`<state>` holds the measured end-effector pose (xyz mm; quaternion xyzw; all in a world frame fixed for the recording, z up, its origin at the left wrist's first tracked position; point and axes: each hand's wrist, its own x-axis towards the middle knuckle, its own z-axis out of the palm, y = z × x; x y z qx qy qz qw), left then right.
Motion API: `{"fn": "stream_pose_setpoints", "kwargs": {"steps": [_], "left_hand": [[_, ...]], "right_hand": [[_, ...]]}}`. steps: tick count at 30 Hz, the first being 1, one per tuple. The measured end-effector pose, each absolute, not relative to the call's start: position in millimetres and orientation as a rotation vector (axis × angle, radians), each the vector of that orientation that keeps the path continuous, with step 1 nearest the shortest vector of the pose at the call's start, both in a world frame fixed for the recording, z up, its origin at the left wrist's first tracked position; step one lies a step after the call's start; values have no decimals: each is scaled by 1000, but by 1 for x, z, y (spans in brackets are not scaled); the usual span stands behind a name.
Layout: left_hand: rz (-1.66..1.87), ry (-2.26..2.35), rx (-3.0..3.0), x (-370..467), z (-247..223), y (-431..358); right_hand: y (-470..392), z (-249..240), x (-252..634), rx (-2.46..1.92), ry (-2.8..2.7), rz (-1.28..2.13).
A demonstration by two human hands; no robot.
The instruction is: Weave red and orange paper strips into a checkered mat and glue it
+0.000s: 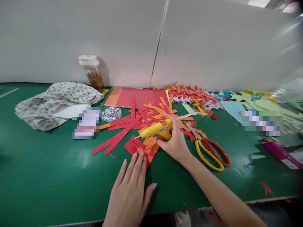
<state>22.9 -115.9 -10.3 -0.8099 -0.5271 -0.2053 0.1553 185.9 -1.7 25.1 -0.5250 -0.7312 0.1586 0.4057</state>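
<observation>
My right hand (174, 138) is wrapped round a yellow hot glue gun (155, 130), its metal nozzle pointing left. Just under the nozzle lies a small woven piece of red and orange paper strips (151, 149). The fingertips of my left hand (132, 186) rest on the near edge of that woven piece, fingers stretched out flat. Behind the glue gun spreads a loose pile of red and orange paper strips (123, 132). Scissors with one yellow and one red handle (209, 151) lie beside my right wrist, blades toward the strips.
At the back left stand a lidded cup of brown drink (93, 74) and a crumpled patterned cloth (59, 101). A bag of googly eyes (111, 114) lies near red sheets (142, 97). Woven paper pieces (189, 92), pale paper (233, 110) and a purple object (281, 153) are right, on the green table (59, 183).
</observation>
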Motion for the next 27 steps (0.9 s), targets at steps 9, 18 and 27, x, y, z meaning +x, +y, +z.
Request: {"fn": "stream_pose_setpoints", "kwargs": {"steps": [9,18,27], "left_hand": [[-414,-1502,-2361,15,-17,-114],[-396,-1555,-2392,12,-17,-114],[-338,-1534,-2429,8,-12,-111]], "right_hand": [[-1,26,188,-1382,-1866,341],[-2,28,187,-1391,-1879,370],[-1,25,184,-1383,-1861,466]]}}
